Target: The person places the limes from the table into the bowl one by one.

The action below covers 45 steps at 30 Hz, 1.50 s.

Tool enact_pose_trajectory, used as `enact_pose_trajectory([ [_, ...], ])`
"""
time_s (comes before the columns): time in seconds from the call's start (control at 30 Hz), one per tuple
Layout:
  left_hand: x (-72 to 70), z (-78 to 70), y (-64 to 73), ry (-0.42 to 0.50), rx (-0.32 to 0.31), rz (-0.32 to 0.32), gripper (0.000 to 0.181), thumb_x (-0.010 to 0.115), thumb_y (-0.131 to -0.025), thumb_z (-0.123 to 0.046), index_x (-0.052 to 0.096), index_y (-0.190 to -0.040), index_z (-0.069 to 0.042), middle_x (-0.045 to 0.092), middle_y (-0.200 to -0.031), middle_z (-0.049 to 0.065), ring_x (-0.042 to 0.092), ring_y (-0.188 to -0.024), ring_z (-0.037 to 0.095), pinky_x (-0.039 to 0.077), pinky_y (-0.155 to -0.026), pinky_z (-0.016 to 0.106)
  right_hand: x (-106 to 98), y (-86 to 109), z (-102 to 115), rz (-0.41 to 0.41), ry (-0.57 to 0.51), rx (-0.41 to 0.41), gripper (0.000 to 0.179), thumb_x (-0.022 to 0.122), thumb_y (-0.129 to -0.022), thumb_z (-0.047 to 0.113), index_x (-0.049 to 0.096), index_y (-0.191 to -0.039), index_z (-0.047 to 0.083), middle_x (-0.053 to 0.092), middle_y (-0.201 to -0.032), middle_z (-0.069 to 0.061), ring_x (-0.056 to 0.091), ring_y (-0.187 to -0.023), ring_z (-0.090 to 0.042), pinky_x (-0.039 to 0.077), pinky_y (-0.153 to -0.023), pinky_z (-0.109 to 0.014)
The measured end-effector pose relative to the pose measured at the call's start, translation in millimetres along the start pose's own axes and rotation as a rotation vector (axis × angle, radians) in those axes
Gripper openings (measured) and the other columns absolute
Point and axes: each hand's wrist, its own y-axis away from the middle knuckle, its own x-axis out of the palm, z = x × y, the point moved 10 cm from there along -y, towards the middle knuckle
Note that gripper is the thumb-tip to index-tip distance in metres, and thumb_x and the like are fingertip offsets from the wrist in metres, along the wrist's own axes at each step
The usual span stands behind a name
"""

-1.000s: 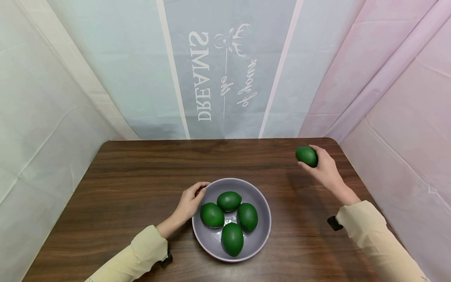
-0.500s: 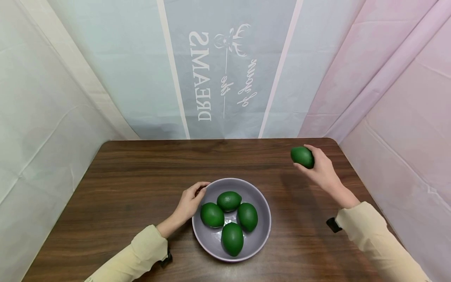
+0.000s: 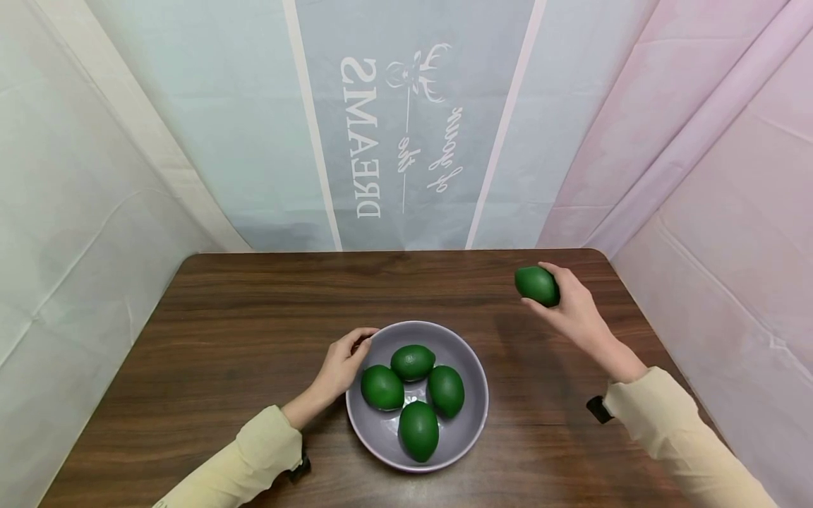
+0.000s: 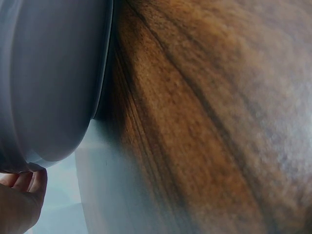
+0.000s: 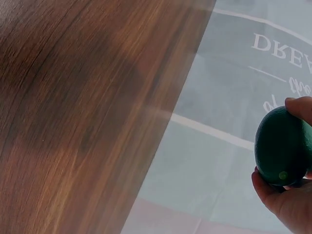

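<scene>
My right hand [image 3: 574,310] holds a dark green lime [image 3: 536,285] in the air over the right rear of the table, thumb on the near side and fingers on the far side. In the right wrist view the lime [image 5: 279,146] shows a small pale green spot at its lower end. A round grey-purple bowl [image 3: 476,430] stands at the table's front middle with several more limes [image 3: 419,432] lying in it. My left hand [image 3: 339,363] grips the bowl's left rim. From the left wrist, curled fingers [image 4: 29,187] appear right at the rim, beside the bowl's smooth outer wall [image 4: 53,78].
The dark wood-grain table [image 3: 254,303] has rounded rear corners. Behind it hangs a pale blue-grey cloth [image 3: 406,141] with white lettering and a deer head. Light cloth walls [image 3: 730,233] close off both sides. A black strap piece [image 3: 599,409] sticks out by the right cuff.
My right hand has drifted left and slightly nearer with the lime in its grasp. The left hand, the bowl and the limes in it have stayed put.
</scene>
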Motion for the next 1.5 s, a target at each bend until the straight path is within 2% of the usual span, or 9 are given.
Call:
enact_pose_trajectory([
  [0.23,-0.6,-2.7,0.2,0.005,0.027,-0.002,0.02,0.051,-0.092,-0.006,0.064,-0.107,-0.005,0.065,-0.099,0.008,0.06,-0.085,0.02,0.047,-0.073,0.027,1.1,0.6,9.4,0.008,-0.014,-0.017,0.068,0.075,-0.072,0.009,0.041,-0.13,-0.003,0.049,-0.112,-0.023,0.053,-0.09,-0.036,0.045,-0.068,-0.051],
  [1.33,-0.5,-1.7,-0.4,0.008,0.025,-0.017,0.02,0.051,-0.091,-0.004,0.064,-0.107,-0.005,0.065,-0.098,0.008,0.06,-0.085,0.019,0.047,-0.073,0.026,3.6,7.3,56.5,-0.006,-0.051,-0.138,0.066,0.078,-0.069,0.01,0.046,-0.126,0.003,0.053,-0.11,-0.014,0.055,-0.091,-0.026,0.048,-0.067,-0.041],
  [1.4,-0.8,-2.7,0.1,0.012,0.028,-0.02,0.02,0.051,-0.092,-0.005,0.064,-0.107,-0.005,0.065,-0.099,0.008,0.06,-0.085,0.019,0.047,-0.073,0.025,3.9,7.7,58.4,-0.007,-0.054,-0.142,0.066,0.078,-0.068,0.01,0.046,-0.126,0.003,0.053,-0.11,-0.013,0.055,-0.091,-0.025,0.048,-0.067,-0.04],
  [1.5,-3.6,-17.7,2.3,0.019,0.017,-0.011,0.02,0.05,-0.092,-0.002,0.063,-0.107,0.0,0.065,-0.099,0.014,0.06,-0.086,0.026,0.047,-0.074,0.027,4.7,8.3,60.8,-0.006,-0.051,-0.148,0.067,0.078,-0.068,0.01,0.046,-0.126,0.004,0.053,-0.111,-0.013,0.055,-0.092,-0.024,0.049,-0.066,-0.039],
])
